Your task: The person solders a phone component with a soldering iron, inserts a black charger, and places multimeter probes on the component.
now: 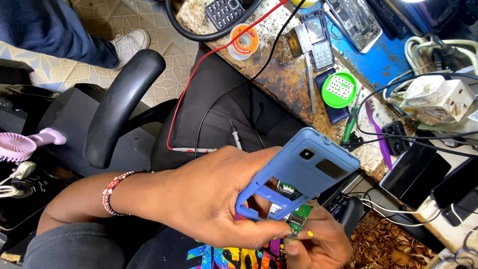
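Blue phone housing (298,172), gripped by left hand (214,199), right hand (318,244) pinching green circuit board (298,221) below its edge.

Two hands: left hand (214,199), right hand (318,244). One blue phone housing (298,172), one green circuit board (298,223). One solder spool (244,41), one green round lid (340,90), one pink fan (17,147), two probe leads (199,149).

Phone frame (298,172): between the hands, above the circuit board (298,223).
Left hand (219,199): left of frame.
Right hand (318,244): below frame, touching board.
Worktop (284,74): behind the hands.
Solder spool (244,41): on worktop, left end.
Round lid (340,89): on worktop, right of tweezers (310,84).
Chair armrest (122,107): left of worktop.
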